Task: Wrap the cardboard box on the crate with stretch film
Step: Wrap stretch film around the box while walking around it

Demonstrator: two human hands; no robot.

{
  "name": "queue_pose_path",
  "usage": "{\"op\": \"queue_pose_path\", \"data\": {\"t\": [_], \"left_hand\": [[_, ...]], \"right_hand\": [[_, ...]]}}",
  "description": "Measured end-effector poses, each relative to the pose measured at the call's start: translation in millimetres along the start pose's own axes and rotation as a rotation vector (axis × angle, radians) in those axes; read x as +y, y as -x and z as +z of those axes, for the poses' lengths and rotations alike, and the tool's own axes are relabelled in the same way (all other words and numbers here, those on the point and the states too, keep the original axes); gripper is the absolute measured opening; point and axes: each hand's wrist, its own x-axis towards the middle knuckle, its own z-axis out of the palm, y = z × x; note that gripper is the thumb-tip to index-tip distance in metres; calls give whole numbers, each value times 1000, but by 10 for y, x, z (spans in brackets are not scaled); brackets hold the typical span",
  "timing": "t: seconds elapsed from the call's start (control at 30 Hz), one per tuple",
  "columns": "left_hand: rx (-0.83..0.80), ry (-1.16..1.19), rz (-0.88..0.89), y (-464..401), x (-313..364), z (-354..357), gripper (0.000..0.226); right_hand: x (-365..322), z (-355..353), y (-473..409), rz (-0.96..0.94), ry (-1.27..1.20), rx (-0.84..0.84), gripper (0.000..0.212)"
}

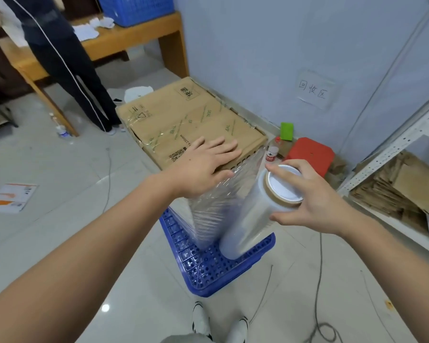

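A tall brown cardboard box (183, 117) with green SEAL tape stands on a blue perforated plastic crate (208, 268). Clear stretch film (208, 206) covers the box's near side down to the crate. My left hand (203, 164) lies flat with straight fingers on the near edge of the box top. My right hand (310, 194) grips the top end of the stretch film roll (253, 214), fingers curled round its cardboard core. The roll stands tilted at the box's near right corner, its lower end over the crate.
A red stool (312, 154), a green object (287, 131) and a small bottle (272, 153) stand by the wall on the right. White shelving (391, 149) holds flattened cardboard. A person's legs (79, 78) stand by a wooden table (124, 38). Cables (317, 280) trail on the tiled floor.
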Motion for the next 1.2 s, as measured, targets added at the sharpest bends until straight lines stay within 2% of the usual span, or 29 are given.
{"op": "queue_pose_path", "data": {"t": [0.17, 0.7, 0.87, 1.0, 1.1, 1.2], "left_hand": [[-4, -8, 16, 39, -42, -26, 58], [-20, -27, 31, 13, 8, -10, 58], [-18, -27, 28, 23, 3, -12, 58], [-14, -15, 31, 30, 7, -20, 57], [11, -11, 29, 47, 8, -11, 57], [25, -8, 23, 56, 14, 8, 57]], "right_hand": [[23, -4, 44, 132, -30, 109, 100], [-108, -332, -109, 303, 369, 11, 103], [-108, -336, -290, 362, 405, 10, 103], [-128, -347, -343, 327, 425, -16, 103], [-106, -319, -327, 207, 436, -8, 105], [-61, -282, -274, 122, 340, -4, 96]]}}
